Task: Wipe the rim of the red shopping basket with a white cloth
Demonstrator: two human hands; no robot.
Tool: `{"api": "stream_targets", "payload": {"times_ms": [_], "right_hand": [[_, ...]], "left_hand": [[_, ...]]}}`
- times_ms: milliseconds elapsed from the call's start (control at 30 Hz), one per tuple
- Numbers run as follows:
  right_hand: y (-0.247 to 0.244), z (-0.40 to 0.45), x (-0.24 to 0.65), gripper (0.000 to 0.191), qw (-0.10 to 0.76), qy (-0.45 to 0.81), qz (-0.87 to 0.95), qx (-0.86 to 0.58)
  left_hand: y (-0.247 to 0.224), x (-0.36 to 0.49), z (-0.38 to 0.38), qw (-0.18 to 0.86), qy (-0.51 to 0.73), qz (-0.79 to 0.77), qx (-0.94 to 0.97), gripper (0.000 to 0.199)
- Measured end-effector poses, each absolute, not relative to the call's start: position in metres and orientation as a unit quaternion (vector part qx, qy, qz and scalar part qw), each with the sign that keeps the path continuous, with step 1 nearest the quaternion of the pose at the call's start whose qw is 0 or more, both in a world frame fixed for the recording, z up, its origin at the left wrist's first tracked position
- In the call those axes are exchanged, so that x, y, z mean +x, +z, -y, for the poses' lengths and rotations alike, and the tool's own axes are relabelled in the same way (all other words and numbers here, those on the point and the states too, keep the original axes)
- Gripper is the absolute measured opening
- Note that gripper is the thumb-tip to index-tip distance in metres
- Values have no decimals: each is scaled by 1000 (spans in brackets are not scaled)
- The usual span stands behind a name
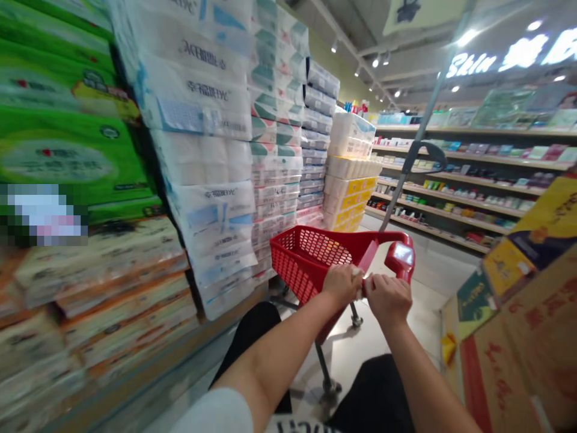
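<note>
Both hands are wrapped round the handle of a red shopping cart (295, 270) in the middle of the view. My left hand (341, 282) grips the handle just right of the basket, its fingers closed. Close beside it on the right, my right hand (388, 296) is closed on the same handle, below a red holder with a pale panel (402, 254). The cart's perforated basket points to the left and shows nothing that I can make out inside. Its grey legs and wheels (331, 386) stand on the pale floor.
Tall stacks of wrapped paper rolls (202, 150) and green tissue packs (58, 144) line the left. Cardboard cartons (509, 355) stand at the right. A grey pole (431, 108) leans behind the cart, before long shelves of small goods (473, 174).
</note>
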State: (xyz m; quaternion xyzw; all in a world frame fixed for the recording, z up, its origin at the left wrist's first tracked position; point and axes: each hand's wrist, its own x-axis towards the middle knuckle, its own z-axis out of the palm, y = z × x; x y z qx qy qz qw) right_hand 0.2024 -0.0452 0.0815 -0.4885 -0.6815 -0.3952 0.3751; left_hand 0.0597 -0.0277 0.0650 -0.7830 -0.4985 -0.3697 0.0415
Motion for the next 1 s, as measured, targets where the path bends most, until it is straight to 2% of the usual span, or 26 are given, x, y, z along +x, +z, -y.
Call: {"api": "stream_targets", "payload": {"times_ms": [200, 367, 567, 700, 867, 1000], "right_hand": [[84, 48, 199, 32, 368, -399, 667, -510], [85, 50, 197, 32, 368, -387, 675, -510], [84, 50, 198, 31, 369, -386, 673, -511], [85, 51, 197, 31, 370, -380, 678, -509], [86, 52, 196, 30, 372, -374, 675, -516], [86, 55, 194, 31, 366, -365, 675, -525]], "left_hand": [[68, 61, 26, 60, -402, 456, -791, 34], [69, 63, 16, 25, -380, 539, -751, 38], [58, 58, 23, 66, -421, 465, -776, 35], [59, 59, 21, 44, -398, 518, -756, 35], [62, 58, 21, 74, -415, 471, -775, 35], [67, 59, 20, 55, -389, 508, -766, 39]]}}
